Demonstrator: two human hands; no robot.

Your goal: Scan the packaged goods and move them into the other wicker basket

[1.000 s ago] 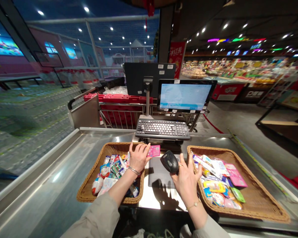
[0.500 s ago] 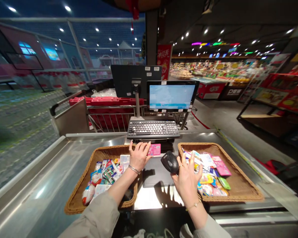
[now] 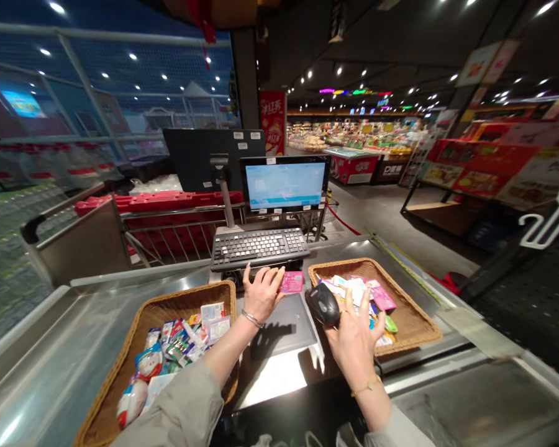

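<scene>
My left hand point(image 3: 262, 295) pinches a small flat pink packet point(image 3: 292, 282) above the counter, just in front of the keyboard. A black handheld barcode scanner point(image 3: 323, 305) is in my right hand point(image 3: 354, 332), its head pointing left toward the packet. The fingers of that hand are spread, and the palm hides the scanner's grip. Below my left forearm, a wicker basket point(image 3: 116, 347) holds small packaged goods, among them a red-and-white egg-shaped pack point(image 3: 132, 400). Another wicker basket point(image 3: 412, 316), beside my right hand, contains packets, a pink one point(image 3: 381, 295) among them.
A black keyboard point(image 3: 261, 247) stands beyond the hands, with a lit screen point(image 3: 284, 184) and a second monitor point(image 3: 205, 158) seen from behind. Between the baskets lies a grey plate point(image 3: 284, 332) set in the metal counter. White hangers point(image 3: 547, 217) hang at the right.
The view has turned right, so the baskets, keyboard and screens sit further left. Relative to the counter, both hands have shifted right with the packet and scanner still held.
</scene>
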